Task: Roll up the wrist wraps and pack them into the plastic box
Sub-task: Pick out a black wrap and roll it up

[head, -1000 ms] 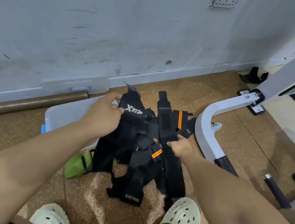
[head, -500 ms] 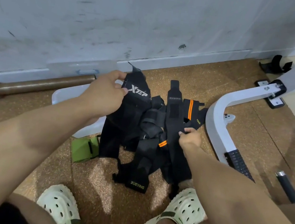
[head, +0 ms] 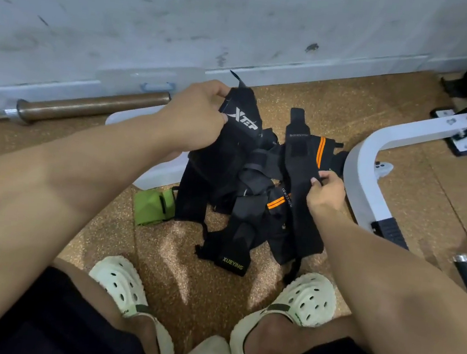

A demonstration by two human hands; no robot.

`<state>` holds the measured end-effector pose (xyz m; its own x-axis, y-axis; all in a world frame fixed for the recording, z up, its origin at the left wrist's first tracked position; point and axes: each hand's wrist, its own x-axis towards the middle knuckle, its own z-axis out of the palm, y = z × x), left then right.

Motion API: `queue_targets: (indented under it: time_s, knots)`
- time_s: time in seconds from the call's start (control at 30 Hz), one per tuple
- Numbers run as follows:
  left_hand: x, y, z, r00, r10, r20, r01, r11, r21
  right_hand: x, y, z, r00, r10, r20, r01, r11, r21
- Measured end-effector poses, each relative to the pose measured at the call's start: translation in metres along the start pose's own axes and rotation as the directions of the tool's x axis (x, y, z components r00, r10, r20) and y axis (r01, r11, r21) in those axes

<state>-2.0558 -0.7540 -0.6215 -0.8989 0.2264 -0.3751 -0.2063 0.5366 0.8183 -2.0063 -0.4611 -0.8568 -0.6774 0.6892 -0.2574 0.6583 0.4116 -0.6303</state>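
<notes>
The left hand [head: 195, 114] is gripping the top end of a black fabric wrist wrap printed with a white XTEP logo [head: 240, 119], thumb on the near face and fingers curled over the far edge, holding it lifted so the rest of it is hanging down into the heap. At about four o'clock from it, the right hand [head: 325, 191] is pinching the edge of a long black wrist wrap with orange stripes [head: 303, 167] between thumb and fingertips; that strap is lying stretched from twelve o'clock toward six o'clock across the pile. Between and below the two hands a tangled pile of black wrist wraps [head: 252, 208] is lying on the speckled brown cork-like floor [head: 186, 273], one end at six o'clock showing the yellow-green word XUEYING. A small green folded fabric strap [head: 152, 205] is sitting just beside the pile at nine o'clock. The translucent white plastic box [head: 163, 171] is lying behind the left forearm, at nine to ten o'clock from the pile, mostly hidden. Farther out at ten o'clock a brown metal bar [head: 88, 108] is lying along the scuffed white wall [head: 244, 18]. At three o'clock a white curved metal frame [head: 364, 168] is standing on the floor. At six o'clock two pale perforated clogs [head: 302, 301] are planted on either side of the view.
</notes>
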Motion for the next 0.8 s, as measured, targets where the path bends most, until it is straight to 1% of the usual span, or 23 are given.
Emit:
queue_targets:
  time_s: [0.07, 0.13, 0.2, 0.27, 0.3, 0.37, 0.43, 0.47, 0.57, 0.6, 0.7, 0.73, 0.8]
  knots:
    - [-0.001, 0.001, -0.001, 1.0, 0.004, -0.019, -0.005, 1.0, -0.012, -0.001, -0.001, -0.001, 1.0, -0.013, 0.023, 0.013, 1.0, -0.005]
    - [-0.002, 0.003, -0.001, 1.0, 0.006, -0.024, -0.006, 1.0, -0.027, -0.003, 0.0, 0.002, 0.996, -0.003, 0.084, 0.004, 1.0, -0.003]
    - [-0.003, 0.004, -0.001, 1.0, 0.007, -0.025, -0.008, 0.999, -0.034, -0.005, 0.004, 0.009, 0.984, 0.039, 0.173, -0.04, 0.999, 0.002]
    - [-0.004, 0.005, -0.001, 1.0, 0.014, -0.028, -0.015, 0.999, -0.035, -0.009, 0.011, 0.013, 0.962, 0.092, 0.259, -0.079, 0.995, -0.059]
    - [-0.004, 0.005, -0.002, 0.999, 0.016, -0.031, -0.017, 0.999, -0.033, -0.012, 0.014, 0.013, 0.955, 0.13, 0.268, -0.109, 0.99, -0.092]
    - [-0.004, 0.005, -0.002, 0.999, 0.018, -0.033, -0.019, 0.999, -0.031, -0.017, 0.021, 0.007, 0.952, 0.189, 0.24, -0.172, 0.981, -0.091]
    - [-0.004, 0.005, -0.002, 0.999, 0.018, -0.032, -0.019, 0.999, -0.037, -0.019, 0.022, -0.007, 0.961, 0.225, 0.163, -0.22, 0.974, -0.05]
    - [-0.004, 0.005, -0.002, 0.999, 0.018, -0.031, -0.019, 0.999, -0.035, -0.017, 0.023, -0.015, 0.97, 0.218, 0.112, -0.215, 0.976, -0.035]
    - [-0.004, 0.006, -0.002, 0.999, 0.023, -0.043, -0.024, 0.999, -0.025, -0.006, 0.02, -0.035, 0.989, 0.145, -0.033, -0.144, 0.989, 0.025]
    - [-0.003, 0.006, -0.002, 0.999, 0.023, -0.049, -0.024, 0.999, -0.022, -0.003, 0.018, -0.04, 0.99, 0.125, -0.069, -0.124, 0.992, 0.015]
    - [-0.003, 0.006, -0.002, 0.998, 0.028, -0.058, -0.029, 1.0, -0.007, 0.002, 0.006, -0.046, 0.983, 0.054, -0.177, -0.078, 0.988, -0.135]
    - [-0.003, 0.005, -0.002, 0.998, 0.031, -0.057, -0.031, 1.0, 0.005, 0.003, 0.003, -0.044, 0.983, 0.019, -0.18, -0.05, 0.984, -0.17]
    - [-0.002, 0.003, -0.002, 0.998, 0.027, -0.054, -0.026, 0.999, 0.03, 0.003, 0.0, -0.033, 0.992, -0.063, -0.106, 0.047, 0.988, -0.146]
